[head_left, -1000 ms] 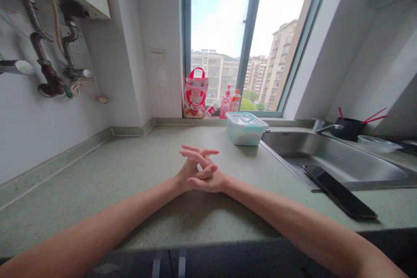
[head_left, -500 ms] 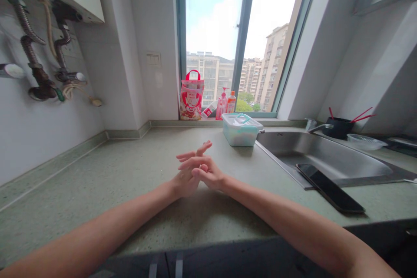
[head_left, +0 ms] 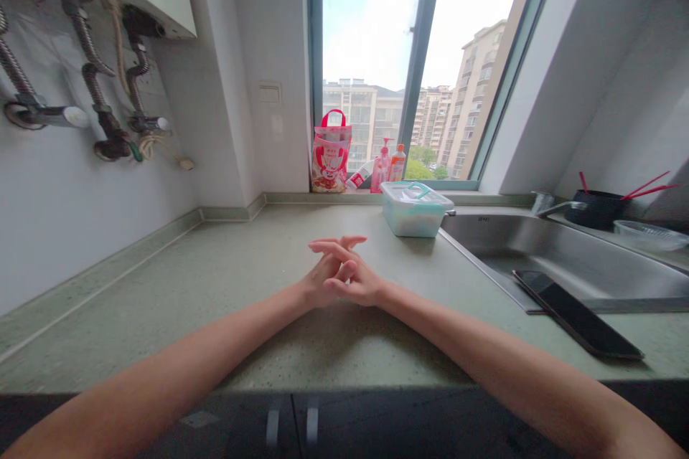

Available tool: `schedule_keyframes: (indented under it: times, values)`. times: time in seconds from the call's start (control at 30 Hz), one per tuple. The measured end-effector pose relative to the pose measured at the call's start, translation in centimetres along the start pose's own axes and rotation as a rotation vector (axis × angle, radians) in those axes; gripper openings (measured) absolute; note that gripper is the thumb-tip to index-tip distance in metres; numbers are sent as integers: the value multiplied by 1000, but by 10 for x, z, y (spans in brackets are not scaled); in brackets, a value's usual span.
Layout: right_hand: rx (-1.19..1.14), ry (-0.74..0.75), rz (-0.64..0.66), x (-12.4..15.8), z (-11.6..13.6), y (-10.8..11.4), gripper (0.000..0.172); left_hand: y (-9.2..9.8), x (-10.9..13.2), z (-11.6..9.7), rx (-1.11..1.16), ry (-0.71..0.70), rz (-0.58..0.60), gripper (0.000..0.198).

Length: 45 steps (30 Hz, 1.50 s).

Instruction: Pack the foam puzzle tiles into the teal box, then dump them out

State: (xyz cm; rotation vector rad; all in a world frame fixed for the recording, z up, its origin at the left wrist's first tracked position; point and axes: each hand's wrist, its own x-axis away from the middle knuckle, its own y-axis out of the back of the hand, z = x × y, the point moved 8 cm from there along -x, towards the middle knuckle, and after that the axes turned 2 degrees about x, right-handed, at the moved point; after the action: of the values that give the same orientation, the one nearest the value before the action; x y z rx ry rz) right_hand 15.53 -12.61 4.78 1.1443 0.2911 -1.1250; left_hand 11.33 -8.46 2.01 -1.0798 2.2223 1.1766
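Observation:
My left hand point(head_left: 321, 280) and my right hand point(head_left: 366, 282) meet above the counter, their fingers crossing between one another. Several fingers stretch out beyond the crossing, so both hands look open and hold no object. Part of the left palm and fingers is hidden behind the right hand. Nearest to them, beyond the right hand, a clear lidded box point(head_left: 413, 221) with a turquoise handle stands on the counter point(head_left: 215, 276). To the right a black phone point(head_left: 578, 315) lies partly over the edge of the sink.
A steel sink point(head_left: 500, 237) is set in at the right, with a faucet point(head_left: 557, 207) behind it. On the window ledge are a red-and-pink bag point(head_left: 331, 161), a pink pump bottle point(head_left: 381, 171) and an orange-capped bottle point(head_left: 397, 163). Pipes point(head_left: 97, 86) hang at the left wall.
The view has turned slightly left, so the room sits further right. My hands remain together; their fingers have slid deeper between each other and the pointing fingers have shifted.

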Motion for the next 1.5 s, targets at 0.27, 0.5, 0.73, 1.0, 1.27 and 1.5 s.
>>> schedule_keyframes:
  times: [0.27,0.5,0.73,1.0,1.27,1.5]
  values:
    - [341,116,123,-2,-3,34,106,36,-6,-16,-226,-118,128,78]
    - [1096,-176,-250,33,-48,192,80,76,-8,20,-306,142,67,63]
    - [1398,-366,-183,82,-101,232,70,72,-10,37,-413,209,108,54]
    - [1361,-402,-172,84,-125,242,44,61,-5,63,-685,336,258,36]
    - [1205,-277,-212,81,-123,248,39,65,-6,67,-601,333,297,32]
    - [1005,-54,-206,49,-93,205,32,108,-6,98,-382,513,63,47]
